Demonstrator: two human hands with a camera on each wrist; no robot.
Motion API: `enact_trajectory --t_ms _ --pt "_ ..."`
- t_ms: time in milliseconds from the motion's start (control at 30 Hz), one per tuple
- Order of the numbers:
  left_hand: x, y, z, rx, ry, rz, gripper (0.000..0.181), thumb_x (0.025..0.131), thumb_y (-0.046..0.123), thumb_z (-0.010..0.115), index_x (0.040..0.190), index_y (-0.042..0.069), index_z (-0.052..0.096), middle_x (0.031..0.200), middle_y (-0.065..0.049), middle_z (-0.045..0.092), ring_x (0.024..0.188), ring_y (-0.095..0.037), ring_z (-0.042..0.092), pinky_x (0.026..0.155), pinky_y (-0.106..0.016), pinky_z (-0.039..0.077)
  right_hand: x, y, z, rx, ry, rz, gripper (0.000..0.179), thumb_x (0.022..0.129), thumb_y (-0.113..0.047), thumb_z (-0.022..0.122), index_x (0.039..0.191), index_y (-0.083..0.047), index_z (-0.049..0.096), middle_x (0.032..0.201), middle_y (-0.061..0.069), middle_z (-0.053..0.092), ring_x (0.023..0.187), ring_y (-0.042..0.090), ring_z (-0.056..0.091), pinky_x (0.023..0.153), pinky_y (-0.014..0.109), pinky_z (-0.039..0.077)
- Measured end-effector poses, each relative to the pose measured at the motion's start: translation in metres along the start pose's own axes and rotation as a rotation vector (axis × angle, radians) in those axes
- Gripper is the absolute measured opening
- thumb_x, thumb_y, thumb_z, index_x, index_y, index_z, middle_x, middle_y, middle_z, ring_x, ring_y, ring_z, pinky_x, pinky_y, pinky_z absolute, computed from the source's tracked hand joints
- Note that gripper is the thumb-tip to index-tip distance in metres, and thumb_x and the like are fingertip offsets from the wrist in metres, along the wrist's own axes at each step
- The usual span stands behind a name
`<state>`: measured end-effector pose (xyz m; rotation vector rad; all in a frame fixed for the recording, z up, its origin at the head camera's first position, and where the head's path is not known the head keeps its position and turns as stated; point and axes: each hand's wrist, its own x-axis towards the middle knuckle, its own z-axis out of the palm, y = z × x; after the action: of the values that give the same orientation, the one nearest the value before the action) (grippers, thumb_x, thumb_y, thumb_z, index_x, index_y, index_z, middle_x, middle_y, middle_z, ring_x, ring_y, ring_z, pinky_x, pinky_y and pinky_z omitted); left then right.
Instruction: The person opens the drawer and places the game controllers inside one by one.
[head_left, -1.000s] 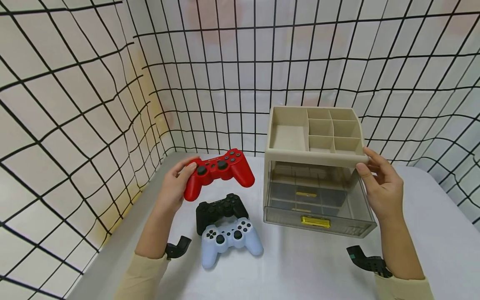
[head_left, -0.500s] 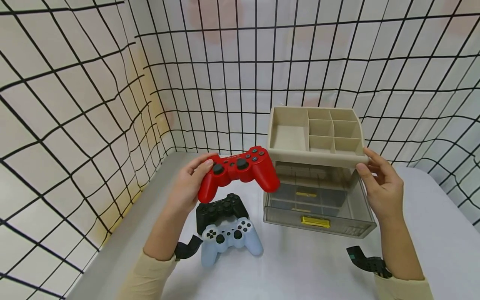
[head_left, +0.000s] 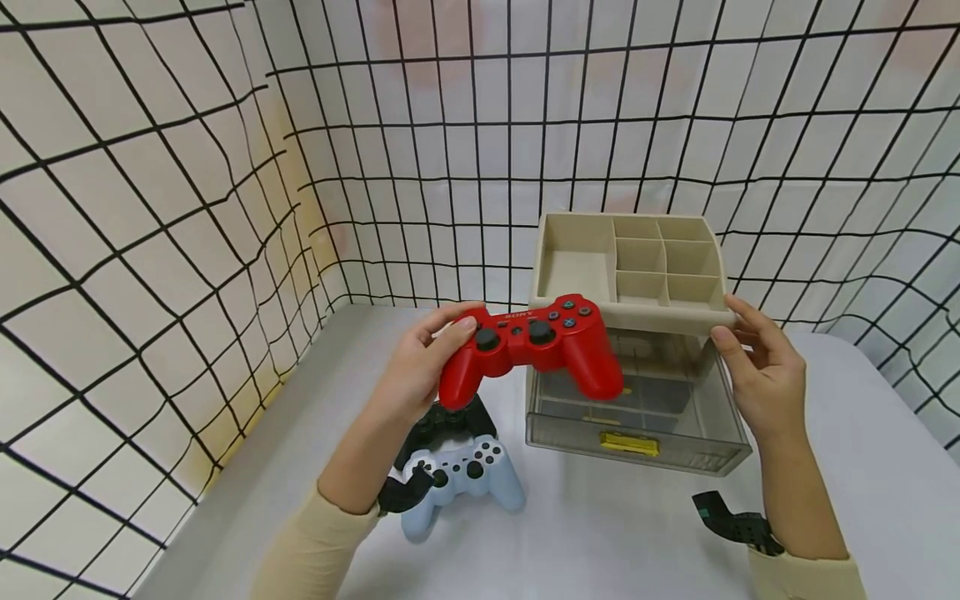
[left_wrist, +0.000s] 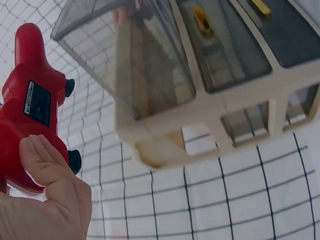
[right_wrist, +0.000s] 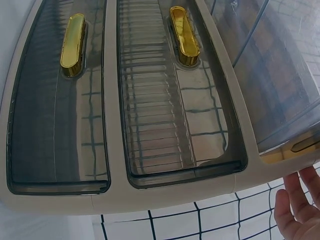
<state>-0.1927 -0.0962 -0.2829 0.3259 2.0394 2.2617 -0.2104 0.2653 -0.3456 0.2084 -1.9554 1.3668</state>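
Observation:
My left hand [head_left: 416,367] grips a red game controller [head_left: 592,354] by its left handle, thumb on the face, in the head view. It is held up over the table, overlapping the front left of a beige desktop drawer organizer [head_left: 577,262]. In the left wrist view the controller's label-bearing underside [left_wrist: 37,102] shows. The organizer's clear top drawer [head_left: 705,442], with a gold handle [head_left: 630,442], is pulled out. My right hand [head_left: 772,375] holds the organizer's upper right front corner with thumb and fingers. Right-hand fingertips [right_wrist: 295,187] meet the frame in the right wrist view.
A light blue controller [head_left: 502,483] lies on the white table [head_left: 600,533], partly over a black controller [head_left: 472,417] below my left hand. Black wire mesh [head_left: 450,200] stands behind and to the left. Two lower drawers with gold handles [right_wrist: 73,42] are shut.
My left hand has carried the red controller rightward, from above the black controller to in front of the organizer. My right hand and the organizer have stayed put.

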Motion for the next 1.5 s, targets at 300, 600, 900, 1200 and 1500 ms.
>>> enact_trajectory --t_ms 300,600,900,1200,1500 --pt "0.01 0.001 0.027 -0.029 -0.106 -0.017 0.041 0.097 0.017 0.058 0.137 0.006 0.054 0.116 -0.023 0.06 0.089 -0.028 0.067 0.076 -0.04 0.057 0.001 0.0 0.0 0.011 -0.003 -0.005 0.041 0.095 -0.002 0.061 0.135 -0.008 0.058 0.109 -0.014 0.061 0.1 0.007 0.057 0.08 0.011 0.044" --pt "0.02 -0.001 0.05 0.095 -0.186 -0.011 0.043 0.095 0.026 0.063 0.136 0.016 0.056 0.112 -0.016 0.064 0.094 -0.027 0.066 0.079 -0.039 0.056 0.002 0.0 0.0 0.02 -0.02 -0.024 0.041 0.095 -0.004 0.06 0.136 -0.008 0.058 0.111 -0.014 0.062 0.101 0.008 0.056 0.081 0.01 0.044" --pt "0.025 -0.007 0.064 0.256 -0.254 0.165 0.045 0.092 0.023 0.067 0.135 0.014 0.056 0.092 -0.011 0.065 0.082 -0.022 0.065 0.072 -0.035 0.057 0.001 -0.002 0.001 -0.021 -0.022 -0.001 0.042 0.096 -0.006 0.061 0.137 -0.012 0.058 0.111 -0.016 0.061 0.102 0.008 0.056 0.082 0.011 0.044" --pt "0.021 -0.008 0.075 0.461 -0.23 0.27 0.048 0.09 0.031 0.071 0.134 0.021 0.057 0.082 0.0 0.063 0.077 -0.015 0.06 0.064 -0.03 0.053 0.002 -0.002 0.0 -0.017 -0.018 -0.003 0.041 0.096 -0.006 0.061 0.136 -0.011 0.058 0.11 -0.015 0.061 0.101 0.007 0.057 0.081 0.011 0.044" --pt "0.02 -0.009 0.084 0.598 -0.269 0.322 0.047 0.089 0.031 0.073 0.132 0.02 0.059 0.078 0.004 0.061 0.072 -0.011 0.058 0.057 -0.026 0.05 0.001 0.0 -0.001 -0.012 -0.015 0.0 0.041 0.096 -0.006 0.061 0.136 -0.011 0.058 0.111 -0.015 0.061 0.101 0.007 0.057 0.081 0.011 0.044"
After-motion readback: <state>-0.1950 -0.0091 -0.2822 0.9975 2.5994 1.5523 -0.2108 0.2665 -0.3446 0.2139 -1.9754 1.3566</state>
